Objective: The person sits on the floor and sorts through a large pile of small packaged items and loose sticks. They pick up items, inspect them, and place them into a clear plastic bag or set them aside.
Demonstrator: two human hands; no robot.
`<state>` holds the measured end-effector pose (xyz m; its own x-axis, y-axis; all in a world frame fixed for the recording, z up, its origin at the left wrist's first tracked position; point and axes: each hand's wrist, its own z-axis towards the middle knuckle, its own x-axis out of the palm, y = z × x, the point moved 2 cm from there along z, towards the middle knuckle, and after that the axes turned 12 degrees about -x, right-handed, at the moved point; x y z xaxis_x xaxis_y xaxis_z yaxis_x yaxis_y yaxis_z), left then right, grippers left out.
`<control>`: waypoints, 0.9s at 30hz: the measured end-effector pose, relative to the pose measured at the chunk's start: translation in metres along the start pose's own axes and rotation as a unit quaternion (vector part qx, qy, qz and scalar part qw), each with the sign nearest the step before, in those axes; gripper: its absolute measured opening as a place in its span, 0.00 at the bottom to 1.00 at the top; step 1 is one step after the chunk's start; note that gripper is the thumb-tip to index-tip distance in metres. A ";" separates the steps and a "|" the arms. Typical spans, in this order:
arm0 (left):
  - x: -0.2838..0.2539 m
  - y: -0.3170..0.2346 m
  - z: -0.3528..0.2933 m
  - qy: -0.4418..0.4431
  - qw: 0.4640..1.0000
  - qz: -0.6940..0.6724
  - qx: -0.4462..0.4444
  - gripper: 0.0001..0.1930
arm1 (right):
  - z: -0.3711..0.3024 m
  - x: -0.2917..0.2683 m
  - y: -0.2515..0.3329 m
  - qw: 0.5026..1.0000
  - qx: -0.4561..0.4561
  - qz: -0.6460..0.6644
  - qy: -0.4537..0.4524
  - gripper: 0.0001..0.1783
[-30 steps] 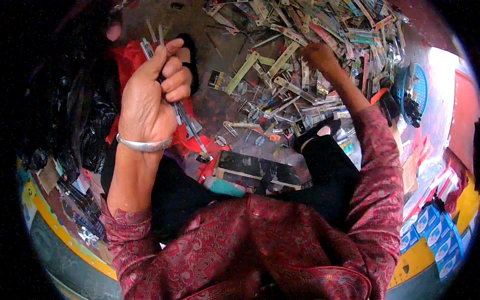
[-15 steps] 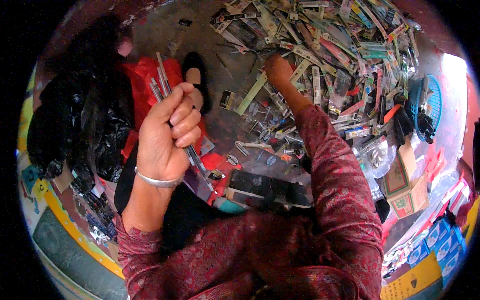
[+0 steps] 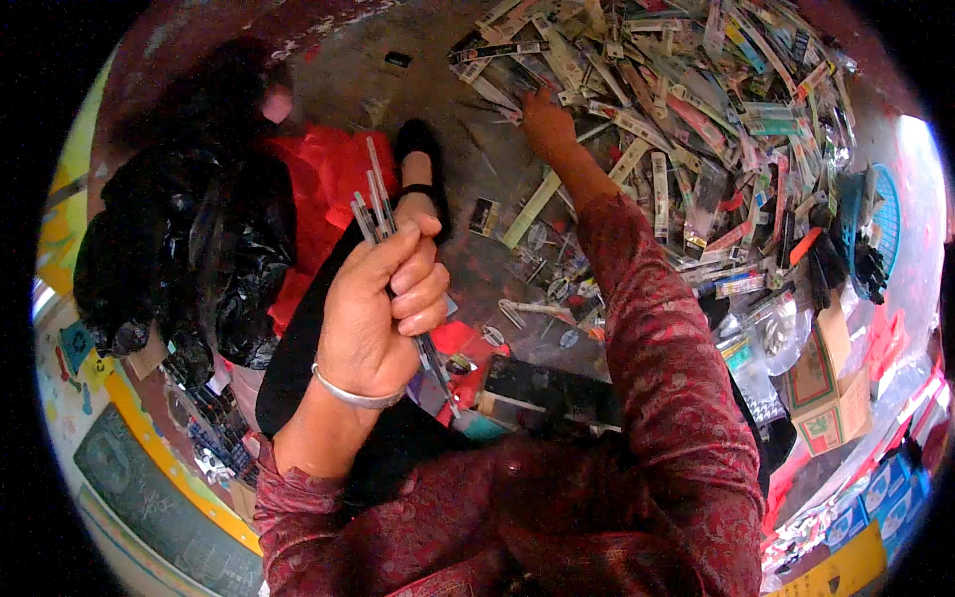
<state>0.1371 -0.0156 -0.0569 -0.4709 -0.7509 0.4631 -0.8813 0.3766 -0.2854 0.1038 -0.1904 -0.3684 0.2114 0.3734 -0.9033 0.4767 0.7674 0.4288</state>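
Observation:
My left hand (image 3: 378, 308), with a silver bangle at the wrist, is closed round a small bundle of pen refills (image 3: 377, 197). These are thin clear tubes with dark sections, sticking out above the fist and below it. My right hand (image 3: 550, 126) reaches out to the near left edge of a large heap of flat packaging strips (image 3: 686, 109). Its fingers point down at the floor and are mostly hidden by the back of the hand, so what they touch does not show. A pale green strip (image 3: 532, 209) lies below that hand.
Black plastic bags (image 3: 189, 239) and a red bag (image 3: 338, 164) lie at left, beside my black shoe (image 3: 418, 139). Small clear pieces are scattered mid-floor near a dark box (image 3: 552, 383). At right are a blue basket (image 3: 885, 214) and an open carton (image 3: 831, 388).
The view has shifted, so the floor sits further right. My right hand has moved away from me along the heap's left edge. My left hand still grips the refills.

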 end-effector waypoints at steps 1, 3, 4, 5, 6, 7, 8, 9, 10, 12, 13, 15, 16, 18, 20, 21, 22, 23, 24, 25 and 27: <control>-0.002 0.000 -0.001 -0.004 1.000 -0.001 0.000 0.06 | 0.003 0.000 0.002 1.000 -0.007 -0.010 0.016 0.13; -0.004 0.001 -0.003 -0.006 1.000 -0.008 -0.002 0.07 | 0.003 0.006 0.002 1.000 -0.001 0.005 0.028 0.13; -0.004 0.001 -0.004 -0.005 1.000 -0.012 -0.003 0.07 | 0.002 0.010 -0.002 0.999 0.003 0.011 0.034 0.13; -0.003 0.000 -0.004 -0.006 1.000 -0.005 -0.005 0.07 | 0.000 0.014 -0.006 0.999 0.011 0.012 0.042 0.12; -0.003 0.000 -0.004 -0.010 1.000 -0.005 -0.006 0.07 | -0.002 0.016 -0.008 0.998 0.019 0.013 0.051 0.12; -0.002 0.001 -0.003 -0.014 1.000 -0.005 -0.007 0.07 | -0.003 0.018 -0.012 0.998 0.027 0.015 0.060 0.11; -0.001 0.000 -0.003 -0.017 1.000 -0.004 -0.008 0.07 | -0.002 0.019 -0.015 0.997 0.017 -0.002 0.078 0.11; -0.002 0.001 -0.003 -0.017 1.000 -0.008 -0.008 0.07 | -0.004 0.017 -0.015 0.995 0.006 -0.018 0.098 0.10; -0.002 0.000 -0.004 -0.013 1.000 -0.006 -0.008 0.07 | -0.007 0.015 -0.015 0.992 -0.004 -0.034 0.118 0.10; -0.002 0.000 -0.004 -0.007 1.000 -0.005 -0.006 0.07 | -0.013 0.003 -0.017 0.993 -0.030 -0.008 0.112 0.09; -0.002 0.001 -0.003 -0.007 1.000 -0.006 -0.006 0.07 | -0.018 -0.004 -0.022 0.993 -0.041 0.003 0.109 0.09; -0.003 0.003 -0.001 -0.007 1.000 -0.011 -0.007 0.07 | -0.019 -0.017 -0.041 0.996 -0.026 0.056 0.060 0.11; -0.001 0.004 -0.001 -0.006 1.000 -0.005 -0.006 0.07 | -0.021 -0.024 -0.052 0.996 -0.016 0.083 0.032 0.11; 0.000 0.005 -0.001 -0.007 1.000 0.004 -0.001 0.07 | -0.031 -0.040 -0.064 0.995 -0.050 0.080 -0.014 0.12; -0.001 0.006 -0.002 0.006 1.000 0.005 -0.001 0.07 | -0.038 -0.060 -0.072 0.983 -0.055 0.177 0.013 0.12; 0.002 0.005 -0.001 0.007 1.000 0.010 0.002 0.07 | -0.042 -0.068 -0.080 0.967 -0.118 0.224 0.026 0.09; 0.005 0.005 -0.002 0.009 1.000 0.015 0.005 0.07 | -0.046 -0.080 -0.084 0.944 -0.179 0.275 0.044 0.08; 0.007 0.004 -0.001 0.015 1.000 0.014 0.006 0.07 | -0.049 -0.093 -0.090 0.931 -0.215 0.288 0.053 0.07; 0.008 0.005 -0.001 0.019 1.000 0.013 0.009 0.07 | -0.053 -0.109 -0.090 0.927 -0.197 0.306 0.087 0.08; 0.010 0.005 -0.001 0.024 1.000 0.013 0.013 0.07 | -0.057 -0.125 -0.091 0.922 -0.178 0.322 0.122 0.08; 0.016 0.006 -0.002 0.041 0.999 0.011 0.018 0.07 | -0.066 -0.151 -0.096 0.913 -0.090 0.356 0.177 0.08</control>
<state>0.1244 -0.0241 -0.0498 -0.4936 -0.6955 0.5222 -0.8691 0.3724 -0.3255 -0.0303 -0.2859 -0.2717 0.1092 0.9314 -0.3473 0.1705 0.3267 0.9296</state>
